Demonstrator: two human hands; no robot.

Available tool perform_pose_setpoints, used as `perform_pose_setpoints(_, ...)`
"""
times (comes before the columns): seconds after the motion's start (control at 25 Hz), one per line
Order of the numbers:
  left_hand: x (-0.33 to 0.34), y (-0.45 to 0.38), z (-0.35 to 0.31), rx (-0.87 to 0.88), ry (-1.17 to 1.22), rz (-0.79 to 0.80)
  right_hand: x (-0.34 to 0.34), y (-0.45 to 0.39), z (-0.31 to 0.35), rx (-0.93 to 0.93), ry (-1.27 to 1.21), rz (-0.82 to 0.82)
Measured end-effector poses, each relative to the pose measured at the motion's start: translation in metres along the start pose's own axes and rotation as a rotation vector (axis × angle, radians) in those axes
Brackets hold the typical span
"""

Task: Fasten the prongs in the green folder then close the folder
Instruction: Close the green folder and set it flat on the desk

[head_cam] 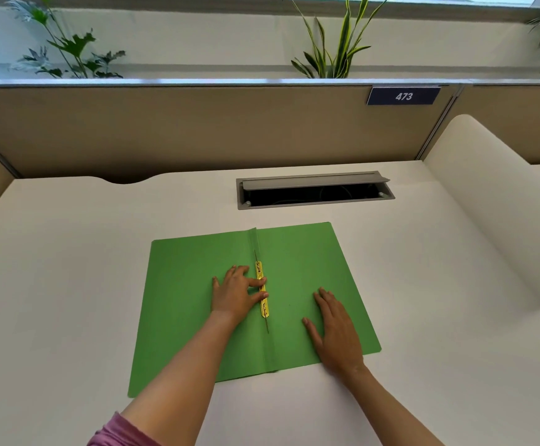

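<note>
Left grip (235, 292) lies loose, fingertips pressing the gold prongs (262, 289), holding nothing. Right grip (334, 329) rests flat and loose on the right page. Open green folder (181, 304) lies on the bench (69, 284); prongs run near to far along its fold, closest to the left grip.

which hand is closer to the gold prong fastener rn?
Left. The left hand has its fingertips on the gold prong fastener; the right hand lies flat on the folder's right leaf, apart from it.
</note>
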State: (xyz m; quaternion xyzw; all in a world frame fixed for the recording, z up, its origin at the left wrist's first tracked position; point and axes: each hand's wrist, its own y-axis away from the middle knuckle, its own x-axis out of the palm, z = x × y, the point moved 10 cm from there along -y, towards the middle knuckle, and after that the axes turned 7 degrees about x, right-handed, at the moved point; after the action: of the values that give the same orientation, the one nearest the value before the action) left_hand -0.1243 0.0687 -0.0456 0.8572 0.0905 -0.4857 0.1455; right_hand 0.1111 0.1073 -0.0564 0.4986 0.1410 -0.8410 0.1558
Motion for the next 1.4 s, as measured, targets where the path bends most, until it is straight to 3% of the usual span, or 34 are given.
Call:
perform_pose_setpoints(0.2,-0.020,0.017,0.009,-0.037,0.065,-0.203,0.007,0.001,-0.001,0.001,0.023,0.010)
perform_pose_setpoints(0.4,-0.049,0.061,0.074,-0.406,0.114,-0.419,0.007,0.001,-0.002,-0.007,0.020,-0.009)
perform_pose_setpoints(0.72,-0.062,0.128,0.144,-0.970,0.186,-0.344,0.007,0.001,-0.001,-0.017,0.006,-0.010)
perform_pose_setpoints(0.92,-0.065,0.136,0.160,-1.062,0.151,-0.283,0.006,0.001,-0.002,-0.010,0.002,-0.002)
perform_pose_setpoints(1.28,-0.059,0.148,0.178,-1.158,0.547,-0.489,0.003,0.001,-0.001,-0.009,-0.008,-0.027)
perform_pose_setpoints(1.4,-0.061,0.145,0.177,-1.133,0.536,-0.517,0.003,0.001,-0.001,-0.010,-0.006,-0.024)
